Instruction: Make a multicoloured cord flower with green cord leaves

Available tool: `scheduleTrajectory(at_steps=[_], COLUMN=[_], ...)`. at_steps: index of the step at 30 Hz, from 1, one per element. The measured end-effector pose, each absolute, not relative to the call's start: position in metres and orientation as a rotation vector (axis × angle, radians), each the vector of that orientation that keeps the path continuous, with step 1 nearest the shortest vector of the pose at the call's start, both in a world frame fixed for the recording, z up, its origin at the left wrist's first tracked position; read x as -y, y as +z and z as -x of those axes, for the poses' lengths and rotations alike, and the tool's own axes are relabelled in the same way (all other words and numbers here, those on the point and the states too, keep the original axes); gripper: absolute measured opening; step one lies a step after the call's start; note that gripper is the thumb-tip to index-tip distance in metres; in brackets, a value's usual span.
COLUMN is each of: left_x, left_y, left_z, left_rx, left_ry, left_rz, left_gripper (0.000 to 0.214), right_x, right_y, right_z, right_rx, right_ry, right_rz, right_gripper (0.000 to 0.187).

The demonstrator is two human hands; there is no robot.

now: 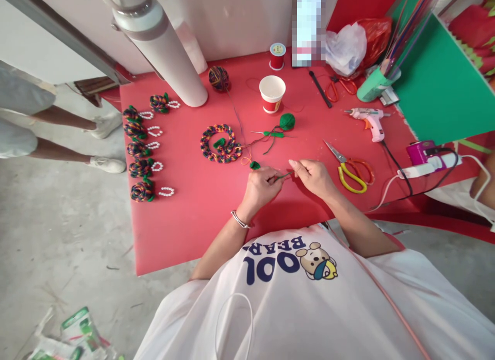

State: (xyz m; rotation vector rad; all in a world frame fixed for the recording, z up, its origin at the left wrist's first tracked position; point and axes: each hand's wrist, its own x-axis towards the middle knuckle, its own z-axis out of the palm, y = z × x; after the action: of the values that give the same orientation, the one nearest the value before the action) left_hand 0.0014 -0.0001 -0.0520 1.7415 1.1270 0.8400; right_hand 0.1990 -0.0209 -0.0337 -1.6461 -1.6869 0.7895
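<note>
Near table edge (170,263), hands (263,187) (314,178) apart, yarn (285,175) between

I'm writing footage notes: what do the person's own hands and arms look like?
The left hand and right hand wear no gloves. A slim silvery bracelet circles the left wrist; nothing shows on the right. No sleeve covers the left forearm or right forearm.

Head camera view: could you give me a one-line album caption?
A green strand between left hand and right hand at a red table, with a multicoloured braid and green ball beyond.
</note>
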Motion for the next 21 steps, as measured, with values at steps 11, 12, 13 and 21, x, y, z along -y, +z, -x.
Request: scheduleTrajectory(at_steps=[11, 12, 13, 21], left_x=[0.001, 0.0, 0.0, -0.002], left_y=[-0.053, -0.054, -0.055, -0.06], left_z=[-0.001, -0.001, -0.001, 0.002], left_rx=[-1.037, -1.051, -1.066, -1.087], left_ry=[0.879, 0.868, 0.857, 0.893], left_rz=[-1.805, -1.804, -1.802, -1.76], left_gripper=[0.011, 0.011, 0.013, 0.009], right_x=[0.021, 0.021, 0.021, 0.022], right_y=[-0.031, -0.031, -0.031, -0.04], right_z=[-0.203, -0.202, -0.202, -0.206], right_rx=[1.699, 1.695, 1.691, 1.676], right_ry=[0.847, 0.848, 0.851, 0.836], right_rz=[1.619, 1.616, 1.613, 1.566], right_gripper=[0.069, 0.069, 0.069, 0.058])
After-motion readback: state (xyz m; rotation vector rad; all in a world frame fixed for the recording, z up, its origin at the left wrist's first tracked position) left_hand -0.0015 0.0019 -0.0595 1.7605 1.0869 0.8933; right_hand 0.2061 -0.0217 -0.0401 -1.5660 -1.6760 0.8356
